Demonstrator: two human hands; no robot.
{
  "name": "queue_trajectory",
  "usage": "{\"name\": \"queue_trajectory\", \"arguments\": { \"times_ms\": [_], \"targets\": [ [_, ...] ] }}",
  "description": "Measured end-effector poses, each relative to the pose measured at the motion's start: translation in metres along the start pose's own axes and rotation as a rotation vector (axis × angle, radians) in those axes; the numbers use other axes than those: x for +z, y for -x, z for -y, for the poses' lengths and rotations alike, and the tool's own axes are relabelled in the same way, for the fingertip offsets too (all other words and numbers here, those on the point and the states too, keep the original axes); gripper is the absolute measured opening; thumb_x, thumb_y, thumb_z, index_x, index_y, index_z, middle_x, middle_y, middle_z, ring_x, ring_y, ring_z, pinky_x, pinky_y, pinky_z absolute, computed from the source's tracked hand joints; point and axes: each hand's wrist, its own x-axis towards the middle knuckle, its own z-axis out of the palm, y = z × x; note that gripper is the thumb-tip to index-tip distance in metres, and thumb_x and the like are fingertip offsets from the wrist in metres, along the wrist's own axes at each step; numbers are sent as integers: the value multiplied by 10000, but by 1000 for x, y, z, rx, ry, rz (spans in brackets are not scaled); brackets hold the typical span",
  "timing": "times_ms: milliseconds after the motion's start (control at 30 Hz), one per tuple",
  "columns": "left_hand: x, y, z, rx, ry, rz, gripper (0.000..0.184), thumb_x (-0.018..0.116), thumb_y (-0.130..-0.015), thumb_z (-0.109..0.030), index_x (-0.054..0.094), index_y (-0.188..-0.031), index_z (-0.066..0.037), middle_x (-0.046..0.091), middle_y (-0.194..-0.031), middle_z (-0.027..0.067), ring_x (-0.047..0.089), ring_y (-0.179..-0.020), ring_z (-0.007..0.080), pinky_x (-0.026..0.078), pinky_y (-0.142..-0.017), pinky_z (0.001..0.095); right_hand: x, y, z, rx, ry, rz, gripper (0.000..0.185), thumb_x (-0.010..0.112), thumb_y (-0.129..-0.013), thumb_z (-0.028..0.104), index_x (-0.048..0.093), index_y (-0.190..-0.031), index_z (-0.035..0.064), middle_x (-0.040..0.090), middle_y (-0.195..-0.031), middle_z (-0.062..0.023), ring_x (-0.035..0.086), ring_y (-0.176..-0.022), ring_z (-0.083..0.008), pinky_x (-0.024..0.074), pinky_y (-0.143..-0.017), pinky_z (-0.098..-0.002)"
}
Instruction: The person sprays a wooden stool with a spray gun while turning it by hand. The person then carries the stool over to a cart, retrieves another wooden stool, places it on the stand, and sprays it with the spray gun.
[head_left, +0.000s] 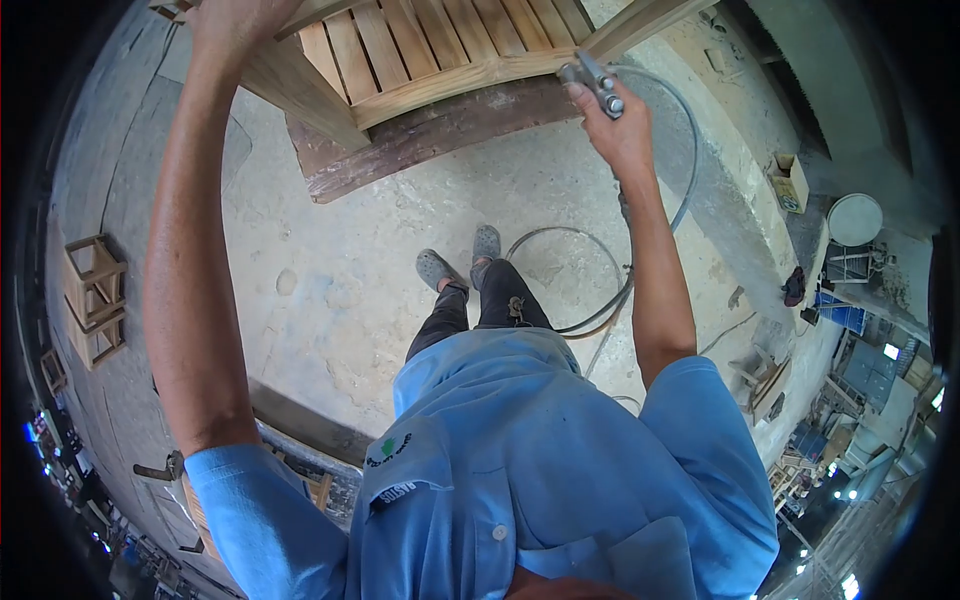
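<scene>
A slatted wooden piece of furniture [430,50] stands at the top of the head view, on a worn dark red board [430,145]. My left hand [235,22] is at its upper left corner, against the wooden frame; its fingers are cut off by the top edge, so its grip cannot be made out. My right hand [618,125] is wrapped round a metal air gun [597,84], close to the right end of the front rail. A grey hose [692,150] runs from the tool past my right forearm.
The hose loops on the concrete floor [330,270] beside my feet. Small wooden frames [95,300] stand at the far left. To the right are a cardboard box [789,182], a round-topped stool [855,220] and a blue crate [840,312]. Behind me lies a metal-edged bench [320,445].
</scene>
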Motion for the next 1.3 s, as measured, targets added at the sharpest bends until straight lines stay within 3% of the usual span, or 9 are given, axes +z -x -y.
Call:
{"name": "queue_trajectory", "arguments": {
  "times_ms": [267,467,500,567,667,767,867,1033,1300],
  "targets": [
    [6,-4,10,138,2,-49,505,635,-884,-380,641,-1215,2,614,-1245,224,589,-1163,373,473,-984,461,29,19,4,-24,-276,132,487,782,-869,316,672,-1249,33,754,-968,-134,707,-892,-159,530,-813,-310],
    [-3,-2,7,113,20,70,578,671,-851,-411,631,-1249,6,546,-1392,236,476,-1332,405,419,-1080,479,14,-13,11,-28,50,-148,490,782,-863,352,685,-1215,25,736,-839,-153,698,-687,-187,538,-669,-311],
    [-9,-1,5,84,-32,145,659,704,-825,-458,607,-1295,-5,511,-1446,217,362,-1423,418,316,-1143,563,7,-17,20,-86,58,-237,484,785,-863,338,685,-1201,6,724,-789,-155,692,-639,-206,531,-618,-316],
    [-23,12,-15,212,-67,118,706,718,-814,-497,592,-1317,-19,503,-1457,200,330,-1442,413,253,-1155,607,-3,-29,33,-243,42,-397,482,790,-861,320,682,-1201,-4,719,-776,-158,693,-646,-209,528,-615,-317],
    [13,-12,23,500,-82,-55,803,790,-748,-506,551,-1372,-61,471,-1490,170,300,-1463,389,184,-1169,648,-10,-46,75,-351,41,-507,472,798,-856,283,677,-1204,-12,717,-787,-176,696,-653,-214,526,-613,-306],
    [-12,0,15,436,-179,64,755,800,-745,-448,553,-1368,-101,513,-1447,153,387,-1408,378,202,-1149,668,-5,-70,94,-476,135,-596,464,794,-857,291,680,-1198,-2,725,-818,-183,708,-660,-244,536,-606,-321],
    [-7,-5,27,436,-176,34,676,749,-815,-545,573,-1382,-221,530,-1461,61,410,-1413,320,256,-1085,734,15,-81,85,-427,258,-566,461,782,-864,310,683,-1196,6,729,-823,-184,719,-668,-287,538,-592,-356],
    [-5,-4,27,418,-206,17,679,753,-804,-550,581,-1370,-218,540,-1449,67,422,-1404,318,277,-1066,734,47,-71,61,-338,220,-421,465,771,-860,321,679,-1196,13,701,-802,-227,710,-674,-357,538,-596,-401],
    [-7,-2,24,387,-188,36,682,766,-797,-542,604,-1352,-180,545,-1446,70,430,-1400,314,276,-1095,684,57,-62,27,-211,259,-294,479,764,-867,335,675,-1214,16,700,-781,-223,705,-655,-353,535,-594,-393]
  ]
}}
